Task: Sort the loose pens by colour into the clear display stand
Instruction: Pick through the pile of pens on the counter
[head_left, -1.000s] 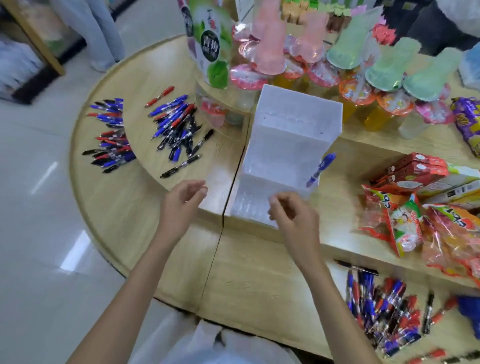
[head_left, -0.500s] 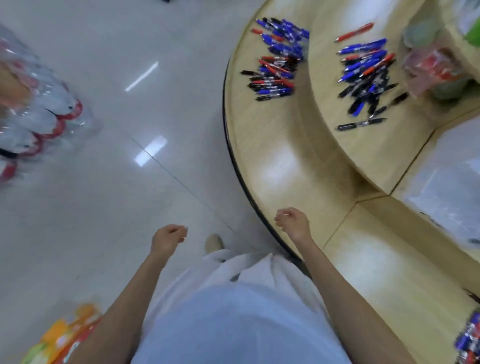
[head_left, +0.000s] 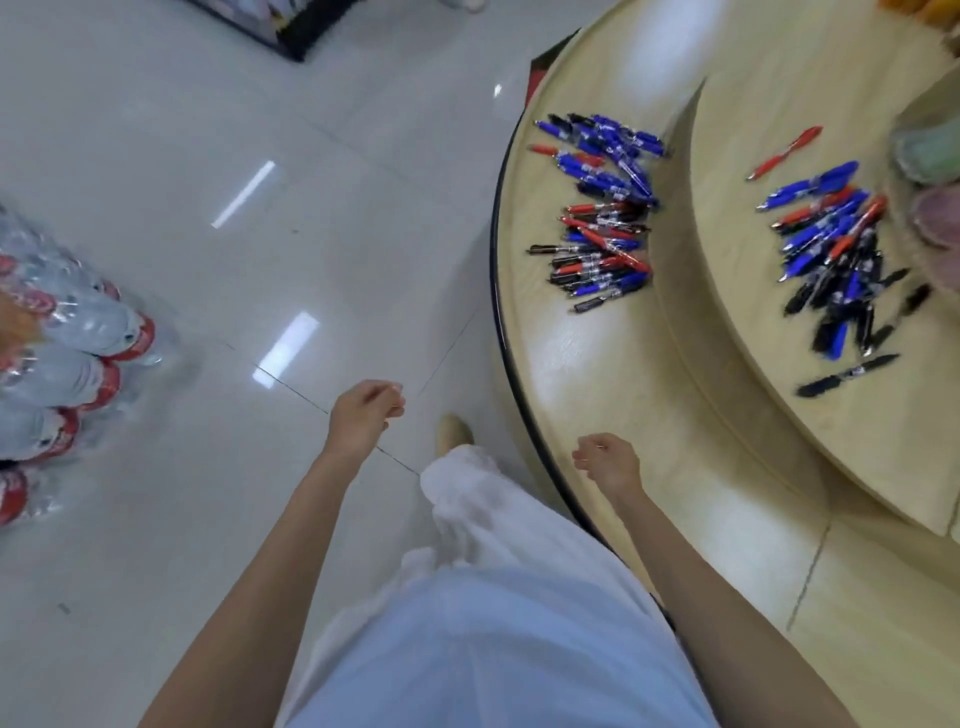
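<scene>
Two heaps of loose pens lie on the round wooden display. A mixed blue, red and black pile (head_left: 597, 208) sits on the lower tier near its dark rim. A second mixed pile (head_left: 836, 249) lies on the raised tier, with a single red pen (head_left: 784, 152) and a single black pen (head_left: 847, 375) apart from it. My left hand (head_left: 363, 415) hangs over the floor, fingers loosely curled, holding nothing. My right hand (head_left: 605, 462) hovers at the lower tier's edge, also loosely curled and empty. The clear display stand is out of view.
The lower wooden tier (head_left: 597, 395) curves round with a black rim; the raised tier (head_left: 769, 431) steps up to the right. Shrink-wrapped water bottles (head_left: 62, 364) stand on the tiled floor at left. A shoe tip (head_left: 452, 431) shows between my hands.
The view has swung left, off the clear stand and toward the floor and pen piles. Both hands dropped away from the stand and now hang low and empty.
</scene>
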